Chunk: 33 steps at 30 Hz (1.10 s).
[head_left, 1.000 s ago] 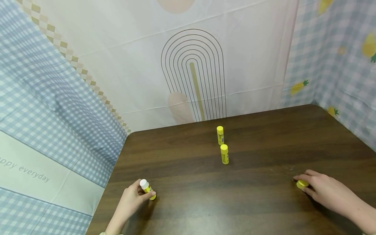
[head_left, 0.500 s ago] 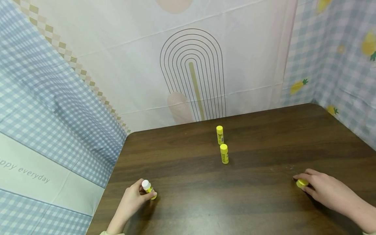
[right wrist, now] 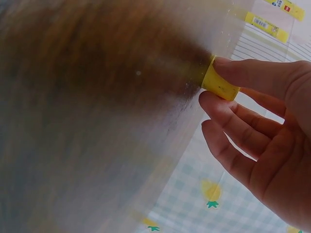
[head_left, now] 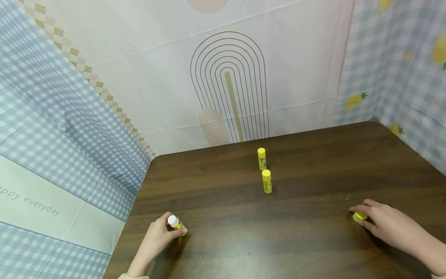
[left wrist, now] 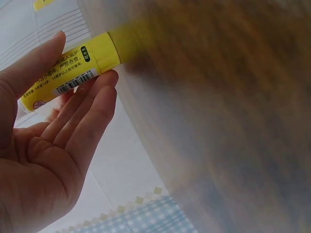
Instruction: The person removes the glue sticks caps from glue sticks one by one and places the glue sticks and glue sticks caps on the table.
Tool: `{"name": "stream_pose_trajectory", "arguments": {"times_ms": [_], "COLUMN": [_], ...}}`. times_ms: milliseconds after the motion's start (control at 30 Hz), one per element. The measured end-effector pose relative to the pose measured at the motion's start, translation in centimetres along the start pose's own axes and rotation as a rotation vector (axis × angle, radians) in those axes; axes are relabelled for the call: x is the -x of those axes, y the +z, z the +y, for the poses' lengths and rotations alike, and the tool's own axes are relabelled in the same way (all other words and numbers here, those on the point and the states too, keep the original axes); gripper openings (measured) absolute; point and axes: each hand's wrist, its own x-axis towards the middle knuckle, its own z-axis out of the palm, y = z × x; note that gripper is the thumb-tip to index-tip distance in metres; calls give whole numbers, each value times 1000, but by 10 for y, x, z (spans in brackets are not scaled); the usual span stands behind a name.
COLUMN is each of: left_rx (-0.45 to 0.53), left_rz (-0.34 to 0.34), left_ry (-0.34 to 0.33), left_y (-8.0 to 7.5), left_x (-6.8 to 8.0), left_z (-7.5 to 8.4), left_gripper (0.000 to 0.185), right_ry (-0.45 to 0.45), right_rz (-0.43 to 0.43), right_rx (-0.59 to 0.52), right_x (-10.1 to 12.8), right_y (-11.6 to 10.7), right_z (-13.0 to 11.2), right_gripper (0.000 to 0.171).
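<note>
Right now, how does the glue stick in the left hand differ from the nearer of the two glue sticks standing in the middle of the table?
The held glue stick has no cap and shows its white top; the nearer standing glue stick wears a yellow cap. The held one leans, pinched by the left hand; the standing one is upright and untouched. Both have yellow bodies. The right hand pinches a loose yellow cap.

Two capped glue sticks stand upright mid-table (head_left: 313, 162), one (head_left: 261, 158) just behind the other (head_left: 266, 181). Left hand (head_left: 156, 236) at near left edge holds an uncapped stick (head_left: 176, 225), tilted, base on table. Right hand (head_left: 386, 224) at near right holds a cap (head_left: 359, 216) on the table. Backdrop (head_left: 139, 77) behind and on both sides.
</note>
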Motion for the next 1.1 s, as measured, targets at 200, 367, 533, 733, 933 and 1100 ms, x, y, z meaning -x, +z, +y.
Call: {"name": "stream_pose_trajectory", "arguments": {"times_ms": [200,367,533,733,933,1100], "left_rx": [11,5,24,67,54,-4], "left_rz": [-9,-3,-14,-35,-8,1], "left_ry": [-8,-2,-4,-3,17,59], "left_y": [1,1,-1,-7,-22,-36], "left_x": [-2,-2,-2,0,5,10], "left_z": [0,-1,-1,0,11,22], "left_gripper": [32,33,39,46,57,69], "right_ry": [-6,-10,-10,-7,7,-15], "right_rz": [13,21,16,15,-10,32], "right_rx": [-5,-9,5,3,-22,-34], "right_x": [1,1,-1,-4,-5,-6], "right_y": [2,3,1,-1,2,3], "right_z": [2,1,-2,-3,1,2], "right_gripper": [33,34,34,33,33,44]}}
